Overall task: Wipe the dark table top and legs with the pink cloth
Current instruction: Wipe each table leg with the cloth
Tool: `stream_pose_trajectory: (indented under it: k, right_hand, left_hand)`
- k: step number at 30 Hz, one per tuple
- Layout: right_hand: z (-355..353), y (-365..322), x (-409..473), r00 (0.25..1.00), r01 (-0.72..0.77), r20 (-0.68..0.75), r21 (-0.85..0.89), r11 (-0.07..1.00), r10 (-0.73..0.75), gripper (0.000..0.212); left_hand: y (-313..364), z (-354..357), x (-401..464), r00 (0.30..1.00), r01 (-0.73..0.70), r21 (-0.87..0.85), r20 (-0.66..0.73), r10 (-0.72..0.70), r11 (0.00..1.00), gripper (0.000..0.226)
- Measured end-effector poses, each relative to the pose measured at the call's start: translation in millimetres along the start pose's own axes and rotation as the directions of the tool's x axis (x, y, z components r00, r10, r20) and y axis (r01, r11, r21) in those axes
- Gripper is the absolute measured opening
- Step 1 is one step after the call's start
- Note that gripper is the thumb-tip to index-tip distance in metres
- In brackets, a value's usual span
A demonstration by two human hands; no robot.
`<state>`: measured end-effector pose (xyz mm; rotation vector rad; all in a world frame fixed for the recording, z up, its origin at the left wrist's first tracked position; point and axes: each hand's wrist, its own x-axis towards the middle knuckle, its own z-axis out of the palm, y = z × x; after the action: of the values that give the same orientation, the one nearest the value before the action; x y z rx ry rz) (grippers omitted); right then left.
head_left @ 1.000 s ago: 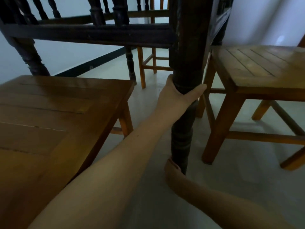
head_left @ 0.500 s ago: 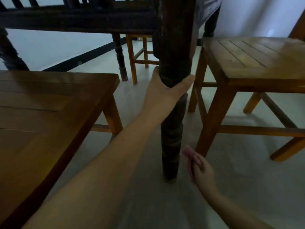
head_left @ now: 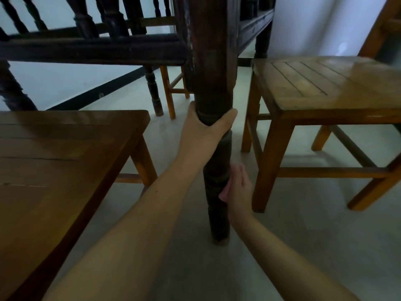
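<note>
Head view: the pink cloth (head_left: 224,193) is seen only as a small edge between the right hand (head_left: 238,187) and the lower part of the dark table leg (head_left: 217,170). It is pressed against the leg by the right hand's fingers (head_left: 242,173), which lie straight and close together along the turned wood. Higher up, the leg is gripped by the left hand (head_left: 206,127), thumb on one side and fingers wrapped behind it, out of sight.

The leg-wiping step is judged to be in hand. A stroke along the leg with steady pressure would be called for next, then the sides not yet reached.

The dark table's top is cut off above; only its rail and spindles are shown. Most of the cloth is hidden. Wooden stools (head_left: 325,88) are placed on either side on the pale floor (head_left: 303,246).
</note>
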<state>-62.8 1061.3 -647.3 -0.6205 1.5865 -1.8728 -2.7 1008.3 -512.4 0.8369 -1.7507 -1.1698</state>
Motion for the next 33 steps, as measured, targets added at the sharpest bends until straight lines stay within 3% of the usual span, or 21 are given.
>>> stream_pose_trajectory:
  k: [5,7,12,16,20,23,26,29,33]
  right_hand:
    - [-14,33,-19,0.959,-0.278,-0.071,-0.013,0.961,0.276,0.030]
    - [-7,16,-25,0.945,-0.310,-0.090,0.047,0.950,0.313,0.036]
    - [14,-71,-8,0.997,0.074,-0.029,0.126,0.989,-0.071,0.025]
    - [16,-65,-15,0.989,0.146,-0.028,0.070,0.987,-0.145,0.024]
    - [-12,-1,-24,0.988,-0.135,-0.090,-0.147,0.980,0.123,0.025]
    - [-14,3,-29,0.965,-0.253,-0.109,-0.148,0.956,0.239,0.030]
    - [4,-44,-27,0.999,-0.024,-0.029,0.002,1.000,0.024,0.026]
    - [19,-78,-29,0.977,0.213,-0.009,0.109,0.971,-0.214,0.028]
    - [22,-34,-43,0.942,0.336,0.034,-0.016,0.942,-0.335,0.042]
  left_hand:
    - [4,-2,-2,0.999,0.017,-0.022,0.028,-0.017,1.000,0.044]
    - [5,-3,-2,0.999,0.004,-0.018,0.040,-0.003,1.000,0.044]
    - [3,-1,0,1.000,-0.015,-0.013,0.004,0.015,1.000,0.045]
    - [4,-1,-2,1.000,0.001,-0.007,0.006,-0.001,1.000,0.054]
    - [7,-2,-1,0.999,0.042,-0.012,0.016,-0.042,0.999,0.061]
    - [6,-1,-2,0.999,0.046,0.001,0.002,-0.046,0.999,0.060]
    - [6,-1,-2,1.000,0.025,-0.009,0.008,-0.025,1.000,0.059]
    - [5,-2,-3,1.000,0.007,-0.005,0.002,-0.007,1.000,0.054]
    - [5,-2,-3,1.000,0.014,-0.032,0.011,-0.014,0.999,0.054]
